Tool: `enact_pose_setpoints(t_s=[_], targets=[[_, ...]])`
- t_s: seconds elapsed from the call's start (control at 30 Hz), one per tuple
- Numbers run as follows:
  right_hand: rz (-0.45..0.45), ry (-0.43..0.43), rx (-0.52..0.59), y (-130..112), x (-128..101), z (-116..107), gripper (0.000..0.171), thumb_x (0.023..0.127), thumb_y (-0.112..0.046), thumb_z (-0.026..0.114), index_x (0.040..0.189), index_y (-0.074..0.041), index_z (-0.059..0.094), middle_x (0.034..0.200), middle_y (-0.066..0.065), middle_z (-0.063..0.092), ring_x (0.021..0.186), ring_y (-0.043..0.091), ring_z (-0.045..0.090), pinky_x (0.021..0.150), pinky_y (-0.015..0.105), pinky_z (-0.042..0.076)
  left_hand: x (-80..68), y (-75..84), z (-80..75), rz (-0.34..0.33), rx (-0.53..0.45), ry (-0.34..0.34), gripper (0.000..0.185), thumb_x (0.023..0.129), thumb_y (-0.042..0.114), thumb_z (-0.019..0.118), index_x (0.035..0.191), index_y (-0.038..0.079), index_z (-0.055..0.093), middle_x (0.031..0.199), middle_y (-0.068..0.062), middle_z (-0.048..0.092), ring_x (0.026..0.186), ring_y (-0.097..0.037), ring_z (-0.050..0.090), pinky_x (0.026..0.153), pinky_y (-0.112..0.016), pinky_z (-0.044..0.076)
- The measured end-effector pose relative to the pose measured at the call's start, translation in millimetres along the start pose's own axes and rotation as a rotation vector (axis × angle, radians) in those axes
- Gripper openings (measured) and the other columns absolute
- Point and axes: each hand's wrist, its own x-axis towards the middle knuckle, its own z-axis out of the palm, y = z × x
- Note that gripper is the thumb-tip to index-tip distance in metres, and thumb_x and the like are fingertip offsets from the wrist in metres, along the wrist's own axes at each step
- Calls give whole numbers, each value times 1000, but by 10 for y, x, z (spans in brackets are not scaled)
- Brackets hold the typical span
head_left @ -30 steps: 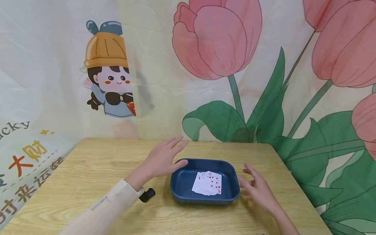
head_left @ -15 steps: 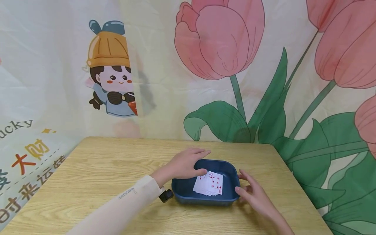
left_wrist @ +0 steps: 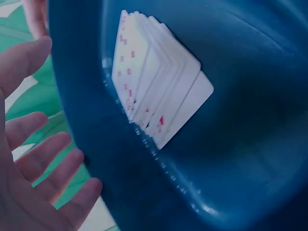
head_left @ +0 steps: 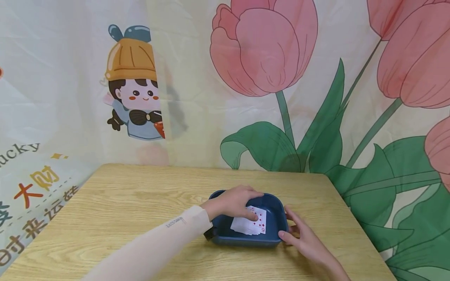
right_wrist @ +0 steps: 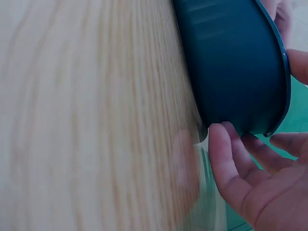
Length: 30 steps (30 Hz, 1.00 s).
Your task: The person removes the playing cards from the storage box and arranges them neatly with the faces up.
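A dark blue rectangular plastic tray (head_left: 249, 242) stands on the wooden table. Inside it lies a fanned stack of playing cards (head_left: 242, 225), face up, with the six of diamonds on top. My left hand (head_left: 233, 201) is over the tray's left half, fingers extended, thumb above the cards and hiding part of them. In the left wrist view, its spread fingers (left_wrist: 43, 159) hold no card. My right hand (head_left: 305, 236) grips the tray's right end, thumb on the rim at the front corner. The right wrist view shows its fingertips (right_wrist: 231, 132) against the tray's outer wall.
The wooden table (head_left: 140, 195) reaches back to a hanging cloth (head_left: 190, 97) printed with tulips and a cartoon figure. A small black device (head_left: 210, 233) on my left wrist sits beside the tray's left end.
My left hand has moved right, from beside the tray's left end to over the cards. My right hand has closed in from beside the tray onto its right end. The cards lie as before.
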Motion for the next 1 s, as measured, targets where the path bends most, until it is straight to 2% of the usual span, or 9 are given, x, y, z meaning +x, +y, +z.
enact_pose_setpoints(t_s=[0.23, 0.5, 0.7, 1.0], targets=[[33, -24, 61, 24, -2, 7, 86, 101, -35, 74, 170, -25, 24, 164, 25, 36, 117, 30, 64, 85, 37, 63, 91, 35, 97, -12, -2, -74, 81, 89, 48, 84, 158, 20, 53, 157, -7, 54, 141, -26, 50, 116, -42, 44], [23, -44, 60, 23, -1, -3, 82, 102, -34, 73, 169, -27, 26, 163, 25, 37, 115, 30, 64, 86, 35, 62, 136, 125, 46, -30, 13, -121, 77, 88, 43, 86, 156, 20, 56, 150, -6, 59, 129, -19, 57, 112, -38, 47], [25, -49, 66, 47, -1, -16, 82, 102, -34, 72, 169, -27, 26, 163, 26, 36, 116, 29, 64, 86, 35, 62, 192, 163, 78, -77, 87, -195, 77, 85, 44, 89, 153, 26, 59, 151, -2, 59, 125, -18, 57, 111, -40, 49], [31, -58, 77, 49, 2, -19, 82, 102, -36, 73, 169, -32, 26, 164, 24, 36, 116, 29, 63, 88, 37, 62, 303, 190, 107, -65, 208, -243, 77, 83, 45, 91, 152, 25, 61, 143, -2, 62, 119, -16, 58, 109, -39, 51]])
